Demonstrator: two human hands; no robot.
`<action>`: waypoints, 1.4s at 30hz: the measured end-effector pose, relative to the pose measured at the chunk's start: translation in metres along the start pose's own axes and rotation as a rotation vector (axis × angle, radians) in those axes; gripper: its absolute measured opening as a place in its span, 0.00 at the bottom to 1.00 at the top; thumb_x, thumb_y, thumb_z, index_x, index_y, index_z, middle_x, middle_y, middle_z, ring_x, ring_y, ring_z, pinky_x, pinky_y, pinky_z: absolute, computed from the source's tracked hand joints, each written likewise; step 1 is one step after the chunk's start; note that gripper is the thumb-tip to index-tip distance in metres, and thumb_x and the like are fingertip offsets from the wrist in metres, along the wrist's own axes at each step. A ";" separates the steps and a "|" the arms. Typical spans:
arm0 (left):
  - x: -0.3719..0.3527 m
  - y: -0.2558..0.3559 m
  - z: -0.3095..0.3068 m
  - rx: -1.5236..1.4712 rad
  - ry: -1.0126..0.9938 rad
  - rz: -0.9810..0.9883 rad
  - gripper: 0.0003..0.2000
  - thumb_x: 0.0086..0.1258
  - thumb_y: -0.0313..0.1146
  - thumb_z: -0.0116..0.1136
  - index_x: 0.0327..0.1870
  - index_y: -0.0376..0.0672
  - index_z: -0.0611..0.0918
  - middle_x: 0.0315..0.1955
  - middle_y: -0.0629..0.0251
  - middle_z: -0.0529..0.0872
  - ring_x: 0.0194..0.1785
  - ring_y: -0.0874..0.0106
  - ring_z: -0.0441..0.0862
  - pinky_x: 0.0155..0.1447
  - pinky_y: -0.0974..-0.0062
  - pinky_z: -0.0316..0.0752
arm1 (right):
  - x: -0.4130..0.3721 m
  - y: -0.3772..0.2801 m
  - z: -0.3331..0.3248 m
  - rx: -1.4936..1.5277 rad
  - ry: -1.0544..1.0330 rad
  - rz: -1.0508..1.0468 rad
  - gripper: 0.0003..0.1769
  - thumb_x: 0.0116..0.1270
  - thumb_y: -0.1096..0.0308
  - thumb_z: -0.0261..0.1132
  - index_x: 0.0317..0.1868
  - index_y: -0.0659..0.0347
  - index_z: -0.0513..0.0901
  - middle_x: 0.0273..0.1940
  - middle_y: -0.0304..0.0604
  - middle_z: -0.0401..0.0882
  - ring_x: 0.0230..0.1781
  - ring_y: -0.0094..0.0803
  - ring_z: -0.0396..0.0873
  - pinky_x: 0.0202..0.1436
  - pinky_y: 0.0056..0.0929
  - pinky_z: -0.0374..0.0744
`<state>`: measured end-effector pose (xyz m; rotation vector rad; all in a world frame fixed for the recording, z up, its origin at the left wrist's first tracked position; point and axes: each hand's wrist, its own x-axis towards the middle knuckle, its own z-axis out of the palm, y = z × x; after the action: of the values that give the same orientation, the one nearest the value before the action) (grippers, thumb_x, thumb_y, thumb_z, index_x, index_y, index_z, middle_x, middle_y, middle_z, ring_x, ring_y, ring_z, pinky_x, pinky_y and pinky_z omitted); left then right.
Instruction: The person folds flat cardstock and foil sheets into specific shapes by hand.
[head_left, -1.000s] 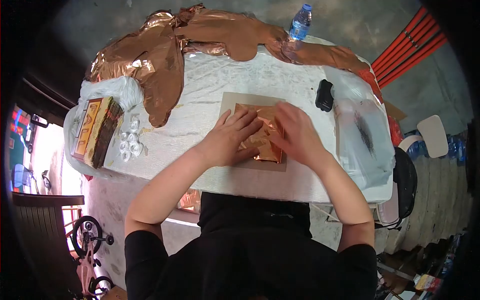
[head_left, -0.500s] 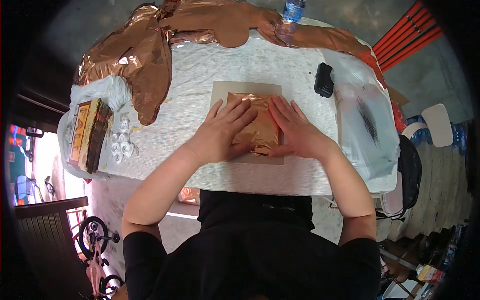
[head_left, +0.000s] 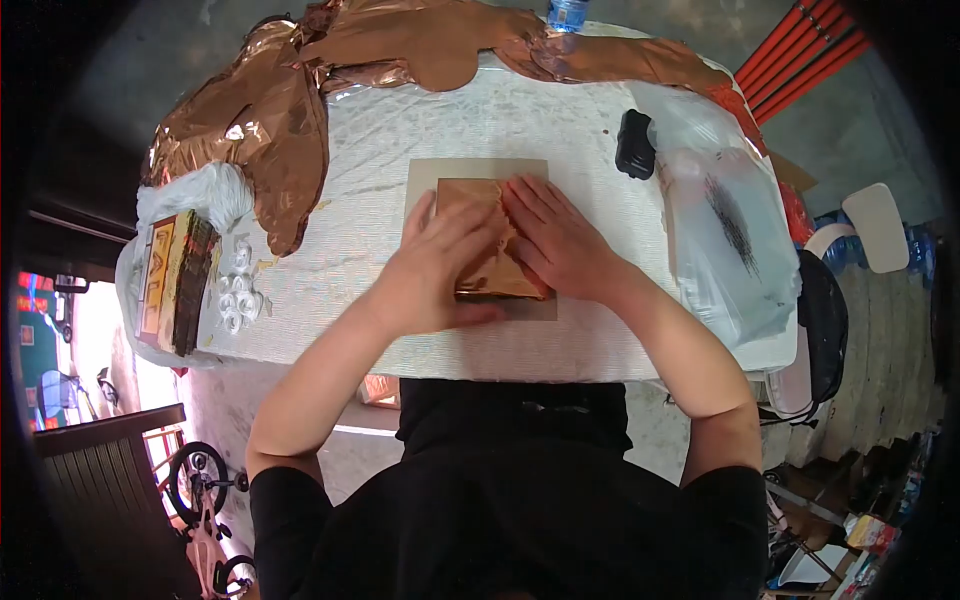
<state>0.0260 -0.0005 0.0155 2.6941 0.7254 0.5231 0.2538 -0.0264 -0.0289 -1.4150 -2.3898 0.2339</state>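
Note:
A square of shiny copper-coloured foil (head_left: 480, 272) lies on a grey-brown board (head_left: 424, 172) near the table's front edge. My left hand (head_left: 432, 265) is at the left side of the foil, fingers spread and slightly blurred. Flat on the upper right part of the foil rests my right hand (head_left: 562, 240), its fingers stretched out and pointing up and left. Both hands hide parts of the foil's sides.
Large crumpled copper foil (head_left: 290, 110) runs along the table's left and back. At left are a stacked block (head_left: 172, 285) and small white rolls (head_left: 240, 300). A black object (head_left: 635, 145) and plastic bag (head_left: 725, 240) lie right; a bottle (head_left: 567, 14) stands behind.
My right hand has moved inward over the foil from its right edge. My left hand has shifted slightly left and down. The whole view has shifted a little.

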 end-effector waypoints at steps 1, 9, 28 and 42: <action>0.000 0.004 0.001 0.002 -0.004 0.002 0.36 0.51 0.46 0.72 0.63 0.44 0.74 0.64 0.54 0.71 0.70 0.56 0.64 0.75 0.52 0.49 | 0.000 -0.001 0.000 -0.019 0.005 0.006 0.30 0.74 0.60 0.51 0.71 0.69 0.59 0.73 0.57 0.55 0.76 0.48 0.50 0.78 0.45 0.50; 0.007 0.020 0.026 -0.150 0.131 0.039 0.13 0.48 0.33 0.70 0.33 0.45 0.80 0.37 0.65 0.79 0.43 0.62 0.76 0.46 0.65 0.70 | -0.001 -0.001 0.004 -0.051 0.042 -0.015 0.30 0.74 0.61 0.50 0.71 0.67 0.59 0.74 0.54 0.54 0.76 0.46 0.50 0.78 0.45 0.49; 0.015 0.034 0.037 0.136 0.163 0.155 0.06 0.52 0.36 0.62 0.27 0.46 0.78 0.32 0.68 0.77 0.38 0.68 0.78 0.36 0.66 0.77 | -0.002 0.000 0.010 -0.168 0.072 -0.026 0.32 0.69 0.62 0.52 0.70 0.69 0.59 0.72 0.55 0.56 0.76 0.45 0.52 0.78 0.44 0.51; 0.006 0.029 0.020 0.284 -0.026 0.416 0.10 0.54 0.30 0.56 0.37 0.43 0.79 0.35 0.67 0.76 0.41 0.68 0.78 0.35 0.75 0.79 | -0.002 -0.004 0.008 -0.175 0.127 -0.047 0.32 0.68 0.62 0.56 0.68 0.69 0.61 0.71 0.56 0.57 0.75 0.45 0.54 0.77 0.45 0.54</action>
<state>0.0519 -0.0252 0.0100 3.1317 0.2392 0.5090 0.2487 -0.0298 -0.0359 -1.4003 -2.3830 -0.0771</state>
